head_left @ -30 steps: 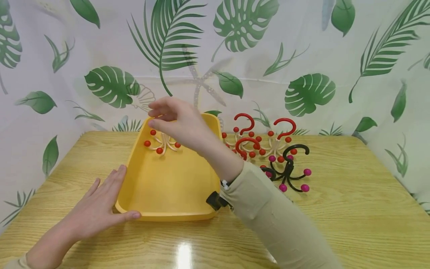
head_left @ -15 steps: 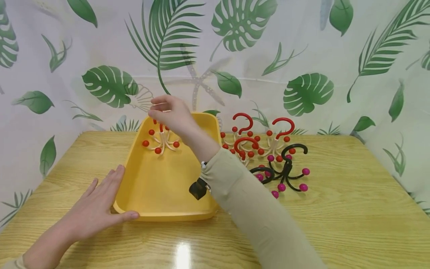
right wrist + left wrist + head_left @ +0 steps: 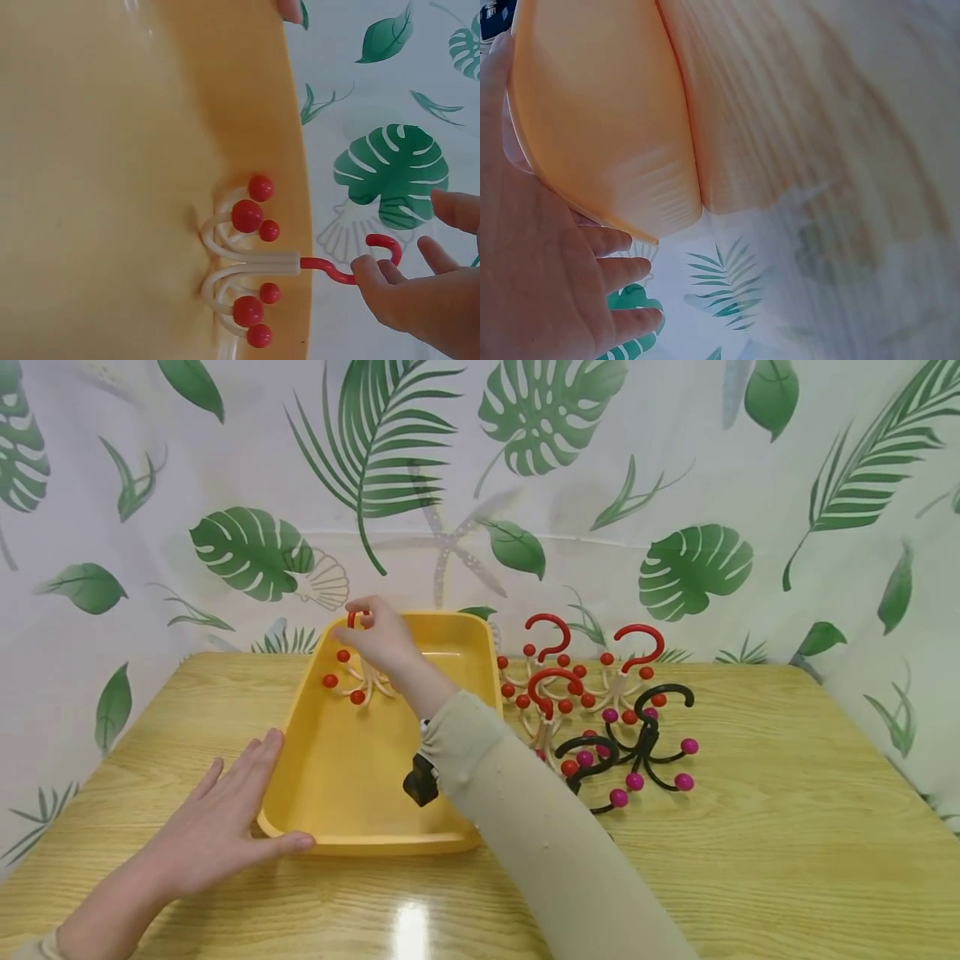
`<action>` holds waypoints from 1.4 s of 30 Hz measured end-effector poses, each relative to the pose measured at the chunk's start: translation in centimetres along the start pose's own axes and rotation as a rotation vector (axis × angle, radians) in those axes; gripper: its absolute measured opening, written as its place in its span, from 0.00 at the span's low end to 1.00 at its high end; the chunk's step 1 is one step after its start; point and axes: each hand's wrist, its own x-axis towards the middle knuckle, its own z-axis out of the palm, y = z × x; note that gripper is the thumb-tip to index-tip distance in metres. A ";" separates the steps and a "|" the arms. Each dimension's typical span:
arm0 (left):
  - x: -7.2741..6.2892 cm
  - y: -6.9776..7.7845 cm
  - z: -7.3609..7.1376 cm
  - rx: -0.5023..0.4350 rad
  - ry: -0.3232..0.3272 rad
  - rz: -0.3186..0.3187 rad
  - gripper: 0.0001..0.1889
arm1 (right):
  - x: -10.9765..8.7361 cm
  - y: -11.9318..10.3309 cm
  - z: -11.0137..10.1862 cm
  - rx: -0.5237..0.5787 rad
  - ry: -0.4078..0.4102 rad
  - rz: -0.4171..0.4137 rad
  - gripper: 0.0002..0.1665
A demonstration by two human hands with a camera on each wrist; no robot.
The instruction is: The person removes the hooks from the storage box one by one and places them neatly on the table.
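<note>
A cream hook hanger [image 3: 363,681] stands in the far left part of a yellow tray [image 3: 378,777]. Its curved arms end in red balls, and its red hook [image 3: 386,241] points upward. My right hand [image 3: 386,639] reaches over the tray, thumb and a fingertip at that hook with the other fingers spread a little above. In the right wrist view, the hand [image 3: 431,307] covers the hook's lower bend while the hanger's balls stay in sight. My left hand [image 3: 221,822] rests against the tray's near left corner, fingers straight along its side and thumb at the front rim.
Right of the tray, several more hangers crowd together: cream ones with red hooks [image 3: 637,643] and black ones [image 3: 647,739] with pink balls. Behind the wooden table [image 3: 780,827] hangs a leaf-print cloth [image 3: 585,560]. My right sleeve [image 3: 517,785] crosses the tray's right rim.
My right hand has come down from above the hanger onto its red hook, with the wrist shifting left over the tray. The left hand, tray and hanger have stayed in place.
</note>
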 end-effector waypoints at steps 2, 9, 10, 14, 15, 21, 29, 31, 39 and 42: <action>0.0 0.1 0.0 -0.003 -0.004 -0.003 0.61 | 0.0 0.3 0.0 0.018 -0.039 0.006 0.26; -0.1 0.2 0.0 -0.005 0.001 0.004 0.61 | 0.2 1.0 -0.1 0.090 -0.126 0.011 0.30; -0.1 0.2 0.1 -0.005 0.000 0.004 0.61 | 0.2 1.1 -0.1 0.100 -0.129 0.013 0.30; 0.0 0.2 0.2 -0.002 -0.006 0.000 0.61 | 0.2 1.2 -0.1 0.133 -0.123 0.020 0.30; 0.1 0.2 0.2 -0.002 -0.005 0.001 0.61 | 0.2 1.2 0.0 0.133 -0.120 0.022 0.30; 0.1 0.2 0.2 -0.003 0.000 0.009 0.61 | 0.3 1.2 0.3 0.135 -0.136 0.035 0.33; 0.1 0.2 0.2 0.004 0.000 0.007 0.61 | -0.3 0.8 0.2 0.126 -0.135 0.007 0.29; 0.1 0.2 0.1 0.007 -0.002 0.002 0.61 | -0.6 0.5 0.0 0.128 -0.139 -0.006 0.29; 0.0 0.2 0.0 0.015 0.010 0.010 0.61 | -2.6 -0.9 -0.7 0.129 -0.137 -0.101 0.21; 0.0 0.2 0.1 0.010 0.011 0.012 0.60 | -3.5 -1.4 -1.0 0.105 -0.147 -0.163 0.20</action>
